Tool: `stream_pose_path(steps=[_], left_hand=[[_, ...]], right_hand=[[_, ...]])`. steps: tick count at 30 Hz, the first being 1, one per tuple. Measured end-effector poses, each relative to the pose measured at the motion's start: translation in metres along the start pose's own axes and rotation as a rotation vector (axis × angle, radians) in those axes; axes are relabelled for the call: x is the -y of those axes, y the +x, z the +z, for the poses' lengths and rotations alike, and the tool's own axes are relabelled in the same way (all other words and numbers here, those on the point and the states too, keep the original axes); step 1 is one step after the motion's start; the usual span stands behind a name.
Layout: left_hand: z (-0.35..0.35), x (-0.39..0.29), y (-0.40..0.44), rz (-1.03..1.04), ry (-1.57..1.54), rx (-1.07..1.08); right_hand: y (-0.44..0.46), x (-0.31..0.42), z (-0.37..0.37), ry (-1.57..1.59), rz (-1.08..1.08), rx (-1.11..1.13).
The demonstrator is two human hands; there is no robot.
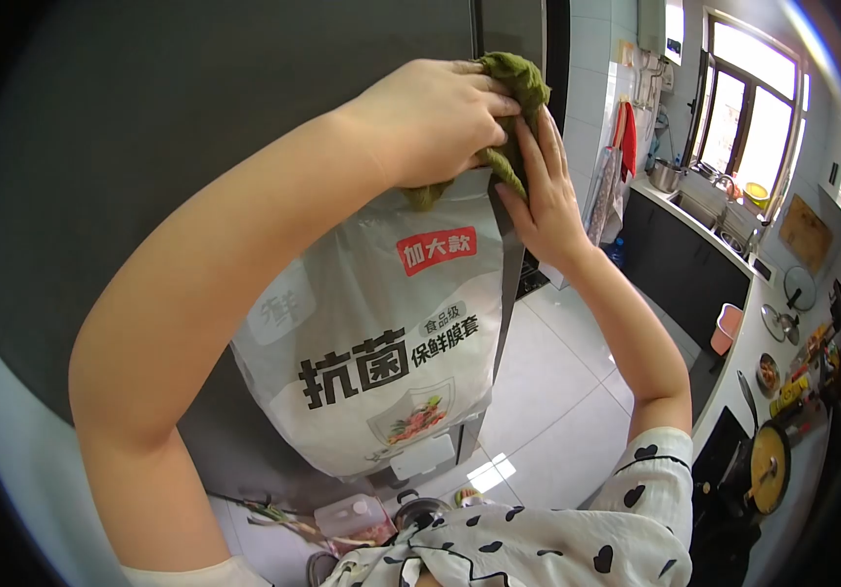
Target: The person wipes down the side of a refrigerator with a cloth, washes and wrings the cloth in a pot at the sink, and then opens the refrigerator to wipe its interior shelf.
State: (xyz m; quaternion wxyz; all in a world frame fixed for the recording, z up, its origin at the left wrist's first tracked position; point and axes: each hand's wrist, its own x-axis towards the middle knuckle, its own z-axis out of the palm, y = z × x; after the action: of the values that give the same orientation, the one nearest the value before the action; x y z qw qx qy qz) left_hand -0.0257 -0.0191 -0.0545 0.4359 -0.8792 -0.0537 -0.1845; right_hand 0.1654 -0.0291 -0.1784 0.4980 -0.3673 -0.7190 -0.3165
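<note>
My left hand (450, 117) is closed on a crumpled green cloth (516, 73), near the edge of a tall dark grey panel (244, 88) that looks like a fridge side or door. On the other side of the cloth, my right hand (549, 201) lies with its fingers stretched out, touching the cloth and the panel's edge. Just below both hands hangs a white plastic bag (381, 342) with black Chinese lettering and a red label. Its top edge is partly hidden by the cloth and my left forearm.
At the right runs a kitchen counter (724, 249) with a sink (696, 208), a pan (768, 468) and several bottles. A pink bin (727, 328) hangs at its front. Down on the tiled floor (547, 391) stand a plastic jug (352, 516) and a pot (422, 513).
</note>
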Motion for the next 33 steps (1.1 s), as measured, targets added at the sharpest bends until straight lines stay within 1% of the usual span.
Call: stream_pose_path(steps=[1, 5, 6, 9, 10, 12, 17, 20, 21, 22, 23, 26, 28, 30, 32, 33], left_hand=[[0.000, 0.004, 0.003, 0.016, 0.044, -0.017], [-0.019, 0.024, 0.016, -0.115, 0.164, -0.056], [-0.031, 0.027, 0.021, -0.191, 0.098, -0.003], [-0.053, 0.048, 0.020, -0.123, 0.274, -0.116], [-0.057, 0.053, 0.015, -0.130, 0.232, -0.169], [-0.066, 0.058, 0.004, -0.119, 0.221, -0.196], [-0.085, 0.050, -0.039, -0.071, 0.200, -0.131], [-0.095, 0.038, -0.062, -0.073, 0.173, -0.071], [-0.097, 0.033, -0.071, -0.080, 0.155, -0.051], [-0.100, 0.030, -0.078, -0.087, 0.137, -0.033], [-0.101, 0.029, -0.085, -0.102, 0.115, 0.028], [-0.103, 0.015, -0.107, -0.206, 0.141, -0.005], [-0.112, 0.009, -0.123, -0.272, 0.182, 0.039], [-0.120, 0.004, -0.139, -0.338, 0.211, 0.064], [-0.125, 0.002, -0.157, -0.354, 0.261, 0.050], [-0.128, -0.002, -0.166, -0.380, 0.263, 0.046]], right_hand=[[0.007, -0.005, -0.001, -0.019, -0.023, -0.013], [0.057, -0.023, -0.008, -0.114, -0.124, -0.075], [0.071, -0.025, -0.012, -0.131, -0.152, -0.097], [0.113, -0.008, -0.027, -0.077, -0.106, -0.010], [0.121, -0.005, -0.026, -0.052, -0.119, -0.021], [0.132, 0.003, -0.020, 0.001, -0.145, -0.043], [0.124, 0.040, -0.015, 0.058, -0.122, 0.089], [0.119, 0.047, -0.004, 0.046, -0.269, 0.097], [0.115, 0.053, -0.001, 0.084, -0.308, 0.085], [0.112, 0.059, 0.000, 0.091, -0.314, 0.107], [0.110, 0.065, 0.001, 0.096, -0.319, 0.129], [0.108, 0.091, -0.001, 0.116, -0.317, 0.194], [0.110, 0.105, 0.001, 0.132, -0.345, 0.203], [0.112, 0.123, 0.009, 0.069, -0.392, 0.138], [0.109, 0.143, 0.027, 0.131, -0.407, -0.073], [0.108, 0.156, 0.031, 0.181, -0.381, -0.098]])
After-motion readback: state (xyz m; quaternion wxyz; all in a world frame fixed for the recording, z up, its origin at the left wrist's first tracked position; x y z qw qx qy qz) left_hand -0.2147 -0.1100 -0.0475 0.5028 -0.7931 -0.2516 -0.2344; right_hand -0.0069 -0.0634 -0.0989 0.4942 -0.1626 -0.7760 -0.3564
